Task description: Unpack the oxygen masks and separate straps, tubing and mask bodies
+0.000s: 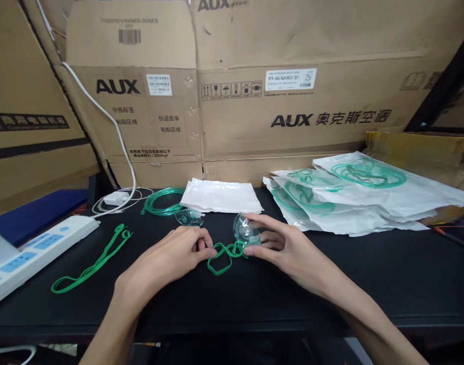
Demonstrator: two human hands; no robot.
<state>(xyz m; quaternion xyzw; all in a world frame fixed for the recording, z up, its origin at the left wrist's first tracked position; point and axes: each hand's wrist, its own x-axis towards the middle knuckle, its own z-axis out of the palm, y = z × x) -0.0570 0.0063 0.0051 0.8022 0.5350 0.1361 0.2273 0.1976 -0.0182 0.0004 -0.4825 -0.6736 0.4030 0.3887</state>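
Two bare hands work at the middle of a black desk [368, 274]. The right hand [281, 243] holds one clear mask [246, 232] upright, its grip clamped on the mask's rim between thumb and fingers. The left hand [174, 256], just left of the mask, has its grip pinched together on a green strap [222, 256]; the strap loops on the desk between the hands and touches the mask's lower edge. A second mask [189, 218] lies behind the left hand, left of the held mask. A second strap [91, 266] lies flat, well left of the mask. One coil of green tubing [161, 203] rests behind and left of the mask. One flat pile of empty white bags [222, 198] lies directly behind the mask. To the mask's right, four sealed bags [368, 200] overlap, each showing green tubing. One white power strip [30, 256] lies at the far left. Cardboard boxes [254, 101] stand behind the desk.
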